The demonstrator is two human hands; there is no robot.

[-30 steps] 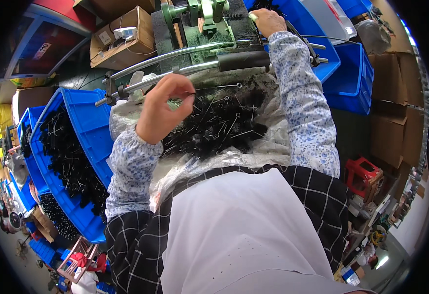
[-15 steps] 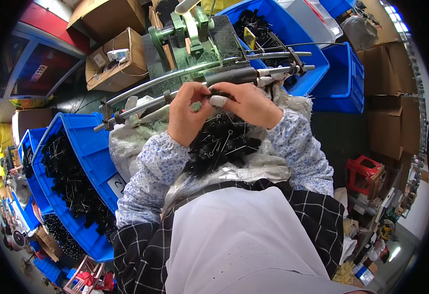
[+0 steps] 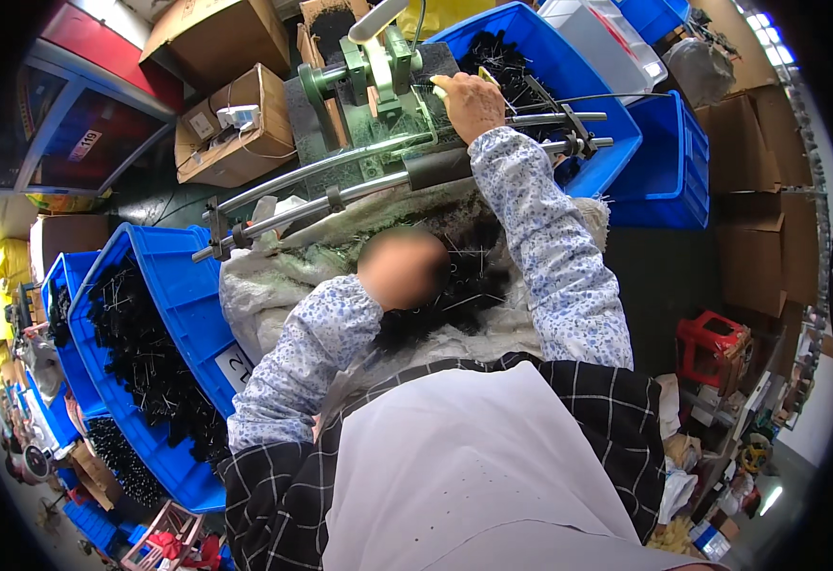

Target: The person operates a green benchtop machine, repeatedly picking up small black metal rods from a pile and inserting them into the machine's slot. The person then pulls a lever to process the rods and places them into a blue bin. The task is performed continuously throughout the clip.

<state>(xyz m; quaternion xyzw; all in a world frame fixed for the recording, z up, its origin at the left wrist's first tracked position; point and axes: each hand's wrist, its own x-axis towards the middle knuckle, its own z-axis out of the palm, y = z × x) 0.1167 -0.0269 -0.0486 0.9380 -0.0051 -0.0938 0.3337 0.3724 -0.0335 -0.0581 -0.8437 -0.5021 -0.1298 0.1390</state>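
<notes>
My right hand [image 3: 475, 107] reaches forward to the right side of a green-dusted machine [image 3: 378, 71]. Its fingers are bent together at the machine's edge, and what they hold, if anything, I cannot make out. A pale cover wraps one fingertip. Low over my lap, my left hand [image 3: 399, 270] is blurred, so its fingers do not show. It hovers at a pile of small black bristly brushes [image 3: 474, 285] with thin wire stems, lying on a whitish cloth [image 3: 264, 285]. Between the hands and the machine run two metal rails [image 3: 369, 190], one carrying a dark sleeve [image 3: 438, 168].
Blue bins [image 3: 174, 285] of black brushes stand to my left. Another blue bin [image 3: 616, 124] sits beyond my right arm, with more brushes inside. An opened cardboard box [image 3: 236, 157] is left of the machine. A red stool-like object [image 3: 712, 347] lies at the right.
My hands were together above the brush pile. Now they are apart: the right has gone forward to the machine, and the left has dropped toward the pile.
</notes>
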